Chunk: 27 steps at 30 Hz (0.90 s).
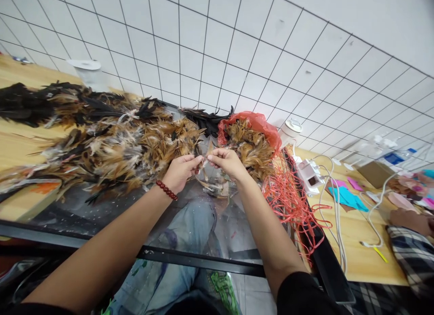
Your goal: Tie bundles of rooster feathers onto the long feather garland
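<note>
While left hand [183,171] and right hand [228,163] pinch feather [210,148] | transparent tabletop [117,215] | gridded white wall [194,25]

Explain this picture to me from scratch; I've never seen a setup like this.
There is no machine here: two bare hands do the work. The only view comes from a camera worn on the person's head, looking forward and down. The left hand is on the side with the dark red beaded bracelet. Its fingertips meet those of the right hand, pinching what looks like a small brown feather. On and around the see-through, black-framed tabletop lie heaped brown and black feathers, a red plastic bag with more, and tangled red string. At far right is another person's checked sleeve.
</note>
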Available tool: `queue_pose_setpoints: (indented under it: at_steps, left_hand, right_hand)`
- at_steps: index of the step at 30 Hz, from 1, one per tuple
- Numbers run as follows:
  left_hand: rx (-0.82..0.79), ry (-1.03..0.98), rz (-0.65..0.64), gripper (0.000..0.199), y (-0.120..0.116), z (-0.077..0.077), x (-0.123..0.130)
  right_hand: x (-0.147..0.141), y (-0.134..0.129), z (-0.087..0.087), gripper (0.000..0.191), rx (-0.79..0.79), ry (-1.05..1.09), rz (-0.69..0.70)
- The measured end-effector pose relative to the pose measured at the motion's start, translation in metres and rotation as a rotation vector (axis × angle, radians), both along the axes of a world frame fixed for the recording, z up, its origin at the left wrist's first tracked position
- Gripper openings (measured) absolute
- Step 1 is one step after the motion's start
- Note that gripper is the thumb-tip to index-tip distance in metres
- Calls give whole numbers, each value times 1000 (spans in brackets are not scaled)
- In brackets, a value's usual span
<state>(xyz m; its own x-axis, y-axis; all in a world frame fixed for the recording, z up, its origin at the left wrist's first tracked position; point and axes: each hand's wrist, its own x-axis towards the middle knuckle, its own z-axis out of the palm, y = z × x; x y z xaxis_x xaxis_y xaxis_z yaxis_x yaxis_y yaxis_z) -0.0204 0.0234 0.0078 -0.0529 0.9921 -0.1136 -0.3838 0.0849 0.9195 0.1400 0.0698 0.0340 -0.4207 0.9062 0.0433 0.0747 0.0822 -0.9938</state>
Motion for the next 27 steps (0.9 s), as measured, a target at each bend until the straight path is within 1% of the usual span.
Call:
queue_pose_setpoints:
  at_steps: [3,6,11,13,15,17,18,20,21,22,23,24,25,27]
  left_hand:
    - [-32,4,-70,42,-4,4,2]
    - [-29,23,-114,42,-9,9,5]
    - [14,162,-101,38,-12,12,8]
    - [30,176,-74,37,-10,10,8]
    - [50,177,-1,35,-7,7,6]
    - [94,224,116,31,-2,3,3]
    - [130,264,185,31,0,1,2]
    - [240,353,334,36,2,0,0]
    - [296,389,392,37,1,1,0]
    - [332,409,417,35,1,2,0]
    - [335,406,397,31,0,3,0]
    - [305,378,333,28,-2,5,1]
    - [250,325,235,29,-3,7,2]
    - [125,179,38,37,-6,9,5]
  right_hand:
    - [0,0,2,32,87,-17,-11]
    - [0,-2,4,38,79,-29,-13]
    - [-2,-5,5,42,55,-82,22]
    - [0,-4,5,42,34,-64,-24]
    - [4,-2,6,43,-21,-26,-93]
    - [9,0,6,44,-65,9,-133]
    - [10,1,6,45,-74,21,-138]
    - [11,1,6,45,-67,27,-127]
    - [11,1,6,44,-53,18,-118]
    - [9,0,6,44,-32,4,-108]
    - [7,-2,6,43,-4,-13,-97]
    - [4,-4,7,42,27,-32,-81]
    - [1,-5,7,42,58,-49,-60]
    - [-4,-9,8,42,109,-63,-19]
